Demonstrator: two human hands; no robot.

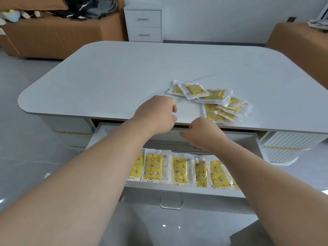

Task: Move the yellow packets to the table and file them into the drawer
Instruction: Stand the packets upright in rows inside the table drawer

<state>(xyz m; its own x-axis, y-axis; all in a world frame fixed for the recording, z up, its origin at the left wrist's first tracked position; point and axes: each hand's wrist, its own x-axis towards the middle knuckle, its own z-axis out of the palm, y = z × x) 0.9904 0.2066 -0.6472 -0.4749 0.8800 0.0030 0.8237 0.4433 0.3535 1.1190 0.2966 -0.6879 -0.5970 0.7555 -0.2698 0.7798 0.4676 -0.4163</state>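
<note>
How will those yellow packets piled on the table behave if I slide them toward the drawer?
The yellow packets look thin and flat in glossy clear wrap, so they would probably slide easily on the smooth table. They overlap loosely, so a push likely fans them apart. They seem light and floppy, unlikely to roll.

small print on yellow packets (pixel 179 170) in drawer (pixel 177 189), too blurred to read

Tan sofa (pixel 53 38), white nightstand (pixel 144 23), glossy floor (pixel 26 139)
</note>
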